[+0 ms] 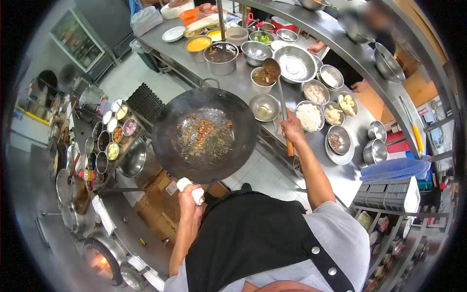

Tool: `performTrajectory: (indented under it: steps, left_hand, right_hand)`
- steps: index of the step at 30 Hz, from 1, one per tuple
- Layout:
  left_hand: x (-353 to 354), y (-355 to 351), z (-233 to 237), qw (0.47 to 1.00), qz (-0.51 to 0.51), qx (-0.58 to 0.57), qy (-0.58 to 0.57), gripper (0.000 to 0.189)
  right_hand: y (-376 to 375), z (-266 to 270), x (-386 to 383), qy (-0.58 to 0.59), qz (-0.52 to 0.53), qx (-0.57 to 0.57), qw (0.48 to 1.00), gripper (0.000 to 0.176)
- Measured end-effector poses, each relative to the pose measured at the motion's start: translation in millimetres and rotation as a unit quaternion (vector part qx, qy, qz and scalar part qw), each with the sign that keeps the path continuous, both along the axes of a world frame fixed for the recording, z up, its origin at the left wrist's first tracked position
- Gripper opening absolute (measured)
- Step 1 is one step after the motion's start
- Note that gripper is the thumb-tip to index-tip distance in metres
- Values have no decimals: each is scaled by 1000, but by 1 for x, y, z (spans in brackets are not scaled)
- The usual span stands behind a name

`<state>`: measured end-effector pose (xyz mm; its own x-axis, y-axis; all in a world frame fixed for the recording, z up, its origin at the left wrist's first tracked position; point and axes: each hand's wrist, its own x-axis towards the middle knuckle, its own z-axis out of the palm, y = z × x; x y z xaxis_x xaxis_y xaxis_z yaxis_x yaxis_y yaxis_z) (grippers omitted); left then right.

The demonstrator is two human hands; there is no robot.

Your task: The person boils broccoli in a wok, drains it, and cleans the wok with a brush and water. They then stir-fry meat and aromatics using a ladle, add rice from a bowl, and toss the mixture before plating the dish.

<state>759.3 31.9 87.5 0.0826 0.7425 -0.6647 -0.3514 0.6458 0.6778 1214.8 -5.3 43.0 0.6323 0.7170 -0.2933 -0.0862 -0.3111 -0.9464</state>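
Note:
My right hand [292, 127] is wrapped round the long handle of a ladle [283, 104], near its wooden end. The ladle's bowl is at a white tub [262, 88] with chunky brown food in it. In my left hand [190, 204] is a bunched white cloth [192, 191], held at the near rim of a large black wok [168, 124]. Oil and reddish-brown bits [203, 134] lie in the bottom of the wok, which stands off the stove between me and the counter. A small steel bowl [264, 107] sits beside the tub.
The steel counter [350, 182] carries a large bowl [294, 63], a pot of dark sauce [221, 58], yellow liquid [198, 45] and a bowl of white food [310, 117]. Small seasoning pots [112, 151] stand left; a burner flame [101, 263] burns lower left. Another person's hand [316, 47] shows across the counter.

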Motion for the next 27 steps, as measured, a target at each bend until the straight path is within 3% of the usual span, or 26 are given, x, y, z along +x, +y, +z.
performTrajectory:
  steps: [3,5,7,14,20,22,24,26,27]
  left_hand:
    - [-7,3,-5,1000,-1,10,6,13]
    - [-8,6,-4,1000,12,16,16,13]
    - [-7,10,-6,999,27,19,17,13]
    - [-14,45,-13,1000,-7,2,-2,12]
    - [-7,82,-21,998,-43,-9,-43,11]
    - [-4,96,-26,996,-57,-21,-65,11]
    - [2,113,-24,991,-86,-20,-100,11]
    - [10,126,-20,985,-91,-33,-141,12]
    - [11,129,-16,988,-96,-7,-121,11]
  right_hand:
    - [-4,-9,11,-86,24,-71,993,78]
    - [-6,-44,24,-162,27,-27,986,77]
    - [-4,-39,21,-216,33,-7,976,76]
    - [0,-23,11,-272,26,-1,962,73]
    - [-22,80,-28,-301,44,40,952,74]
    - [-42,132,-71,-184,57,5,981,76]
    - [-53,140,-114,-39,68,-1,997,76]
    - [-64,103,-148,105,102,-29,989,73]
    - [-69,64,-157,109,149,-47,982,69]
